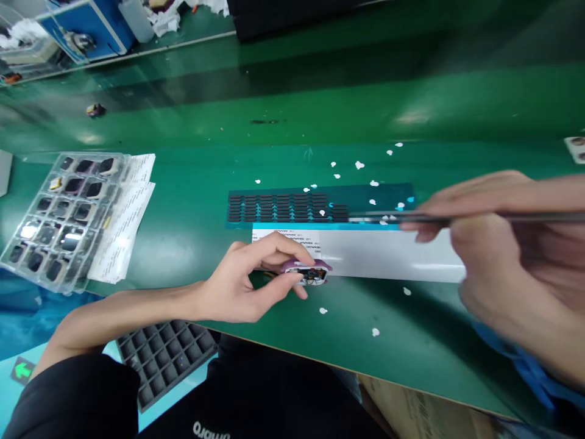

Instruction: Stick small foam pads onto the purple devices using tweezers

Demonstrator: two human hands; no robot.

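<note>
Little can be read. On the black garment [256,408] at six o'clock stands a white logo word, upside down from this view, its letters not surely legible. A green arrow sign [22,369] sits at eight o'clock. The white sheet [365,253] at centre carries small printed lines [304,244], too fine to read.

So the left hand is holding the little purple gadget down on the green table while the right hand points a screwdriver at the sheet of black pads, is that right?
Not quite. In the head view, the right hand holds thin metal tweezers, not a screwdriver, with the tips at the sheet of black pads. The rest stands: the left hand holds the small purple gadget on the green table.
</note>
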